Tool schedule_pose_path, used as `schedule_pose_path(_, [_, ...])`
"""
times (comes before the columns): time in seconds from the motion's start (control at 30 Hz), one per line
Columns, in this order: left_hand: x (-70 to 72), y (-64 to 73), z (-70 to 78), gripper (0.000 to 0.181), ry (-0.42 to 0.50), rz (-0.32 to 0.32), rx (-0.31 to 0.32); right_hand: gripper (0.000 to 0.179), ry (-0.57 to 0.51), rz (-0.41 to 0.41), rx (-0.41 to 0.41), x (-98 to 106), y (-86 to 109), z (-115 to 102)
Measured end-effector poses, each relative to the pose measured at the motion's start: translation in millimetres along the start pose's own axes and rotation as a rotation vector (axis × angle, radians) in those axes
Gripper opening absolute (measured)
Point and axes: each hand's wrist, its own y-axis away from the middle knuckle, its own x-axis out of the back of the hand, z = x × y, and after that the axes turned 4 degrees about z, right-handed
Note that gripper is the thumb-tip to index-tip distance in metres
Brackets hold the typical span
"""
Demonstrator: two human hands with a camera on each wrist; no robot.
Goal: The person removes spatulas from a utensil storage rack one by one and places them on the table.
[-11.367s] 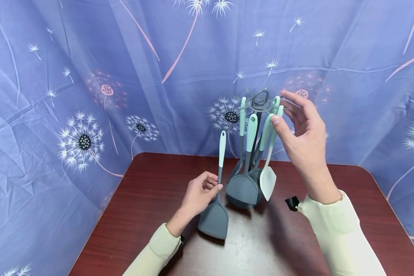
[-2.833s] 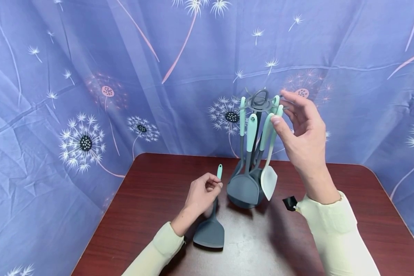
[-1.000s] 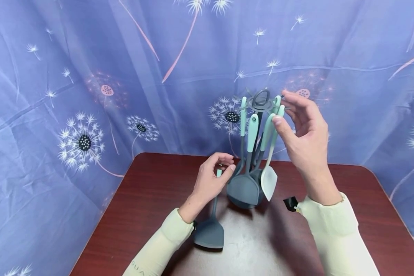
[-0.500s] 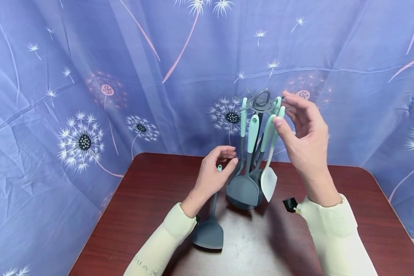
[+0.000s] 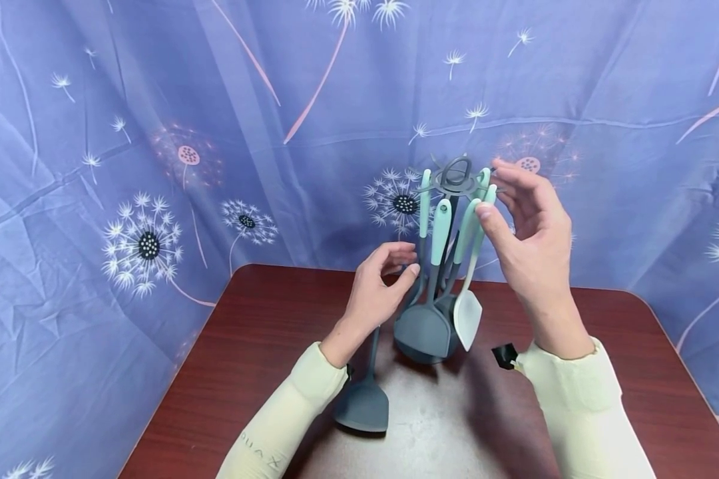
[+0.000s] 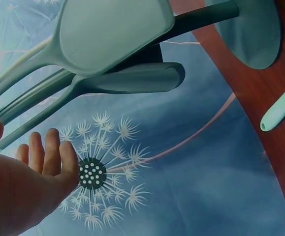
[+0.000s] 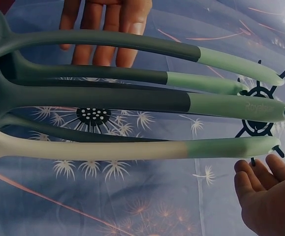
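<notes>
Grey turner [image 5: 364, 399] on table, below left hand [image 5: 379, 287]

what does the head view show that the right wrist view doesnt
Only the head view shows the dark red table, the grey spatula lying flat on it by the left sleeve, the whole rack standing upright, and both cream sleeves. Only the right wrist view shows the hanging handles close up, side by side, with faint lettering on one mint handle. Both show the utensil rack, the white spatula hanging from it, the left hand empty near the utensils, the right hand at the rack's top, and the blue dandelion cloth.
</notes>
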Motion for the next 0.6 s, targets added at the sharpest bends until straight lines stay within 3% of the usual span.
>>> schedule_pose_path(0.6, [-6.2, -12.3, 7.1, 0.032, 0.009, -0.012, 0.014, 0.045, 0.005, -0.006, 0.007, -0.5, 0.1, -1.1])
